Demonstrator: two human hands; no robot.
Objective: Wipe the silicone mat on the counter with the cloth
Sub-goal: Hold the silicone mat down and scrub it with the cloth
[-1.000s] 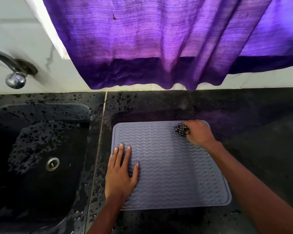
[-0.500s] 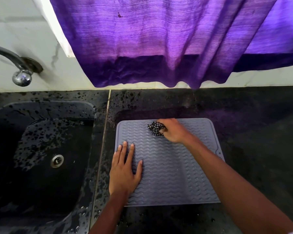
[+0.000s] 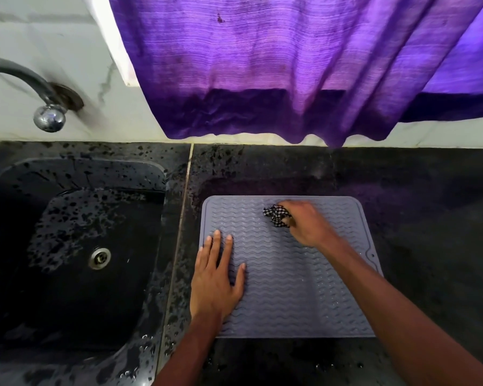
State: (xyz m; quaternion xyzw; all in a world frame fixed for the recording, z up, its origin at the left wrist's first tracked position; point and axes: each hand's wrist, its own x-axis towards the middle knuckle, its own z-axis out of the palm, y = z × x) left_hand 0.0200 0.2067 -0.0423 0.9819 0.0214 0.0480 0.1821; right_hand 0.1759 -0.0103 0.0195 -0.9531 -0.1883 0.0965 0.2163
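Atop one mat (image 3: 290, 291): left hand (image 3: 215, 282), right hand (image 3: 308, 224), one cloth (image 3: 276, 215).

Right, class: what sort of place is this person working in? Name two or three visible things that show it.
Most likely a kitchen: a wet black stone counter with a sunken sink, a metal tap on the wall above it, and a ribbed silicone mat.

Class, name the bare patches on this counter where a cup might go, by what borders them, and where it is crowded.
Bare counter lies right of the mat, and in a strip between the mat's far edge and the wall. Crowded: the left hand presses the mat's left side; the right hand grips the cloth near its far edge.
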